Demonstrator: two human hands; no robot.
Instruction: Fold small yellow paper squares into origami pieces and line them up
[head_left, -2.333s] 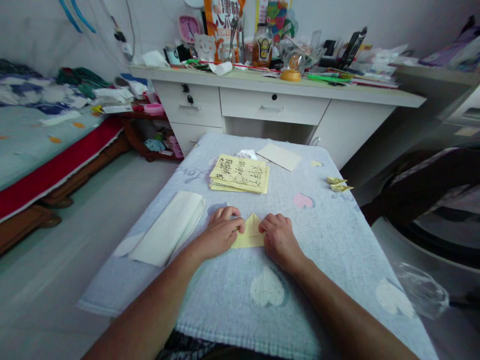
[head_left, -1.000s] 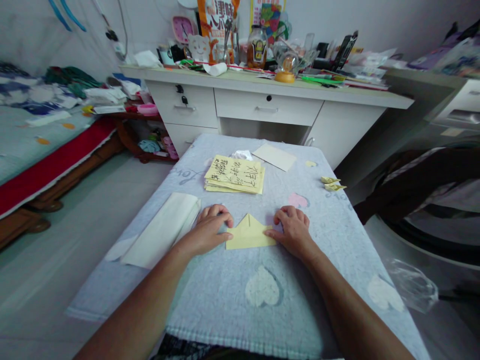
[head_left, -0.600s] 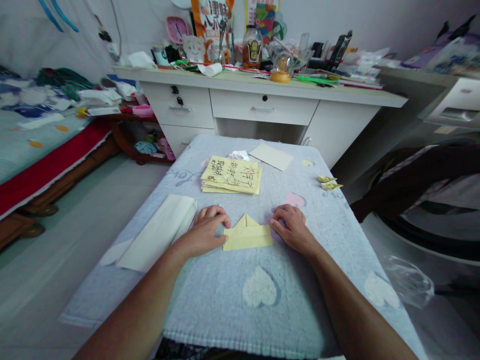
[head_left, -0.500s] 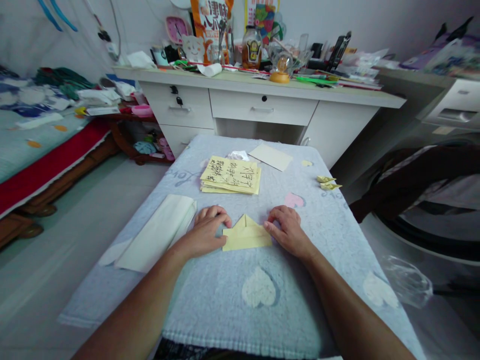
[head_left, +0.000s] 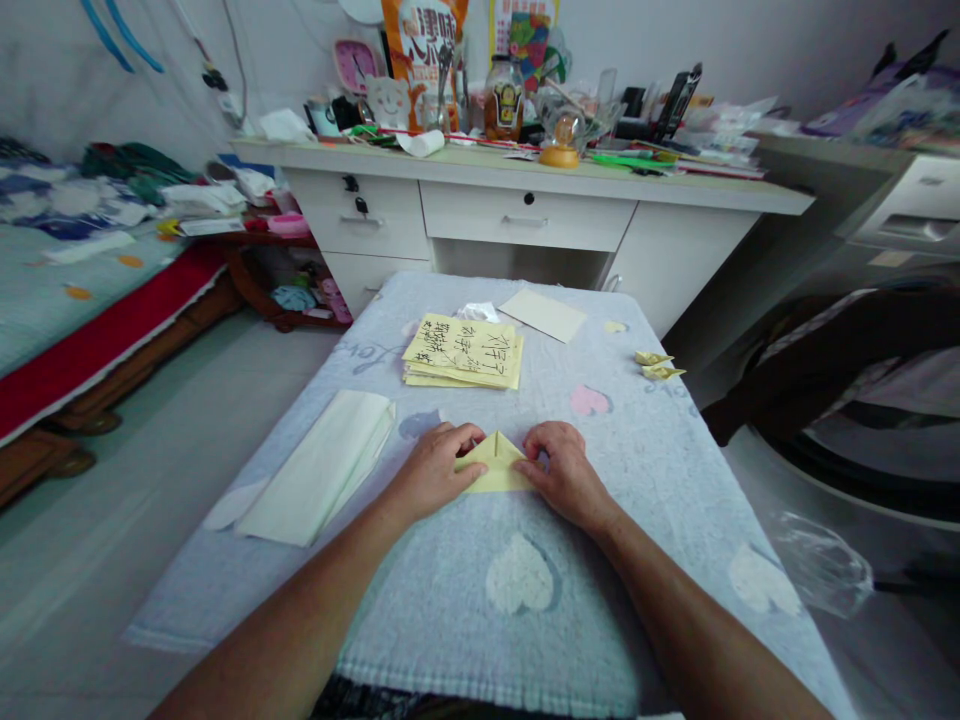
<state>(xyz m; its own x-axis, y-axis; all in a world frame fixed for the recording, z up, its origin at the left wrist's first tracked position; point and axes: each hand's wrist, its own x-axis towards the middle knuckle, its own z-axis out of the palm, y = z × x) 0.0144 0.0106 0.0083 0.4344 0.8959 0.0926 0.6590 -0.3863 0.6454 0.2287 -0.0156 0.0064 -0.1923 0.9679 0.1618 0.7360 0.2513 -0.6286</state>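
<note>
One folded yellow paper [head_left: 496, 474] is set flat near the middle of the cloth-covered counter [head_left: 420, 610], its peak pointed away from the person and a short crease seen below the tip. Its left side is held by the left hand [head_left: 441, 468], whose grip is nearly closed, thumb laid on the near face and fingers curled behind. Its right side is held by the right hand [head_left: 561, 468] in a similar pinch, with the fingers bent inward. Just left of the left hand, a folded white sheet [head_left: 319, 470] is laid at a slant. Beyond the hands, a stack of yellow papers [head_left: 463, 352] is placed, its top marked with dark handwriting. Behind the stack, a crumpled white piece [head_left: 478, 312] and a cream card [head_left: 544, 315] are seen. Two small folded yellow pieces [head_left: 655, 366] are set close together near the right edge. Farther back, a jar [head_left: 504, 98], a pink clock [head_left: 355, 66] and an orange packet [head_left: 426, 60] are crowded onto a white-drawered counter [head_left: 480, 215].
</note>
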